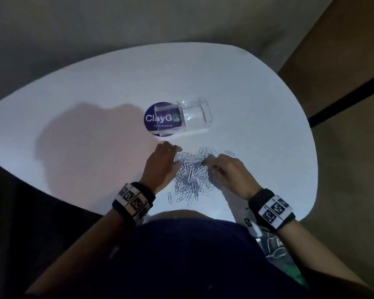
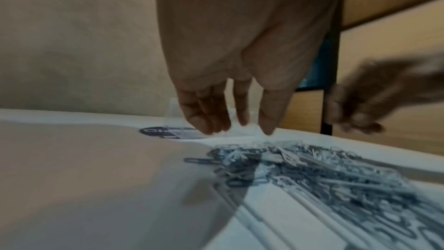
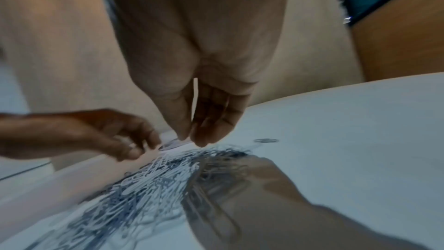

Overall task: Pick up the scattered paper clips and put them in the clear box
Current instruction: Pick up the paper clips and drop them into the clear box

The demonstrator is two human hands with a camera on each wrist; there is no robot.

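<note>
A heap of silver paper clips (image 1: pixel 192 172) (image 2: pixel 312 170) (image 3: pixel 153 183) lies on the white table (image 1: pixel 257 100). Beyond it stands the clear box (image 1: pixel 193 117) (image 2: pixel 173 113), open on top, with a clear lid-like part lying to its left. My left hand (image 1: pixel 175 152) (image 2: pixel 236 130) hovers over the heap's far left edge, fingers hanging nearly straight and holding nothing. My right hand (image 1: pixel 209 162) (image 3: pixel 192 140) is at the heap's far right side. Its thumb and fingertips are drawn close together just above the clips, with no clip visible between them.
A round blue "ClayGo" sticker (image 1: pixel 160 120) lies under the box's left part. One stray clip (image 1: pixel 229 152) (image 3: pixel 266 140) lies right of the heap, and several loose clips (image 1: pixel 170 198) lie near the front edge. A black-framed wooden panel (image 1: pixel 343 98) stands to the right.
</note>
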